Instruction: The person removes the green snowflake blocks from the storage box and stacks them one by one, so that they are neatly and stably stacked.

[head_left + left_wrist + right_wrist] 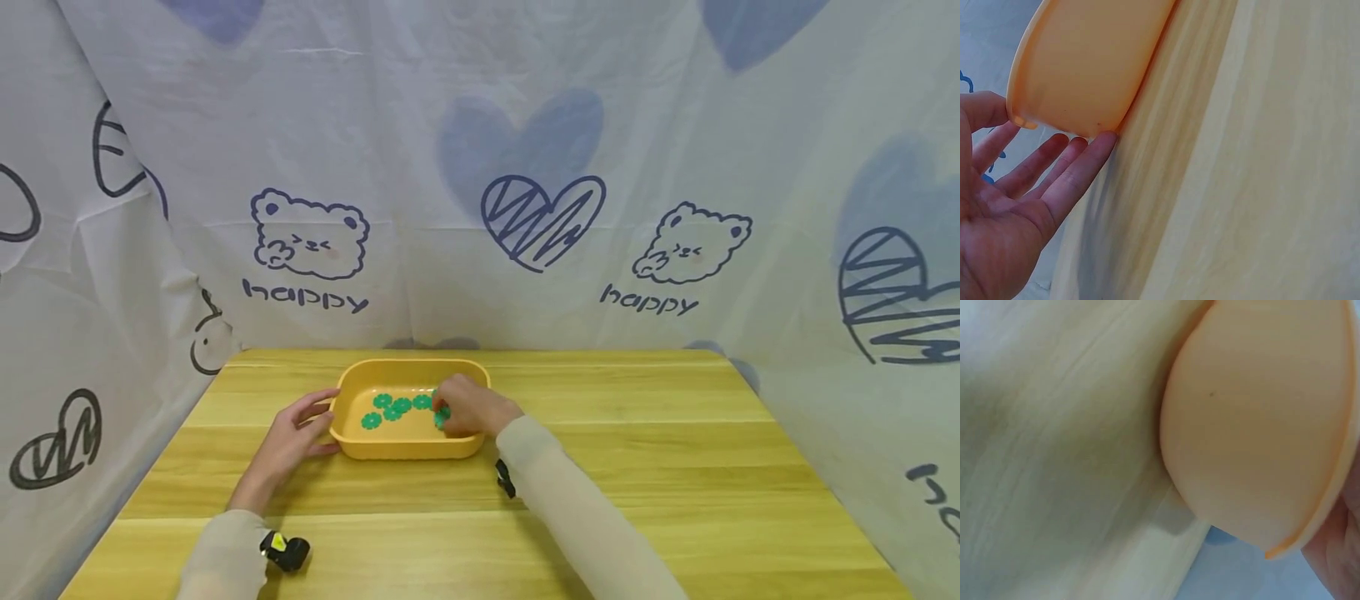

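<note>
A yellow plastic basin (408,450) with rounded corners stands on the table. Several green flower-shaped pieces (371,421) lie spread over its floor. My left hand (296,429) is at the basin's left end, its fingers spread; in the left wrist view the fingertips (1107,139) touch the basin's outer wall (1091,62) and the thumb is at the rim. My right hand (468,406) reaches over the right end into the basin, fingers bent down among the green pieces there. Whether it pinches one I cannot tell; in the right wrist view the basin wall (1260,425) hides its fingers.
The basin sits near the back edge of the wood-grain table (637,467). Behind it and at both sides hangs a white cloth (420,275) printed with hearts and bears. Each wrist carries a small black camera (288,552).
</note>
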{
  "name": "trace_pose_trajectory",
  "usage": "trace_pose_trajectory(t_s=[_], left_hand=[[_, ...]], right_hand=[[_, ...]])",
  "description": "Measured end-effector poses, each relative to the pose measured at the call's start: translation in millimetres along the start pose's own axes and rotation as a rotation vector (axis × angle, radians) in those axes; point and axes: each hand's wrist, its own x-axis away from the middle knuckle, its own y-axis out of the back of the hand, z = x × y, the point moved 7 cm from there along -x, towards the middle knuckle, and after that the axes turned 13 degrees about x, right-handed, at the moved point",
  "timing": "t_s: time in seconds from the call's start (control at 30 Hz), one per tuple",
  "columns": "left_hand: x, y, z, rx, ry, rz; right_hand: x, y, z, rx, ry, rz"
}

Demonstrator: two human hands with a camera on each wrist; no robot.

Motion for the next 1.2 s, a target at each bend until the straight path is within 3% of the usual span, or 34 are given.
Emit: trace_pose_trajectory(t_s=[0.23, 0.43, 0.67, 0.8, 0.93, 1.2], left_hand=[[-1.3, 0.8, -2.3, -0.004, 0.013, 0.005], [-2.0, 3.3, -4.8, -0.008, 0.013, 0.001], [-0.1, 4.0, -3.0, 0.0, -0.006, 0.008], [1.6, 2.2, -1.3, 0.009, -0.01, 0.012], [2.3, 0.6, -0.5, 0.008, -0.01, 0.007], [1.2, -0.8, -0.4, 0.012, -0.011, 0.011]], right_hand=[[12.6, 21.6, -13.2, -0.083, -0.049, -0.067], [21.6, 32.3, -22.4, -0.122, -0.076, -0.057], [18.9, 21.1, -12.3, -0.058, -0.059, 0.052], [13.6, 8.5, -1.2, 0.014, -0.006, 0.117], [6.8, -1.6, 4.9, 0.069, 0.028, 0.126], [4.9, -7.7, 5.5, 0.034, -0.01, 0.162]])
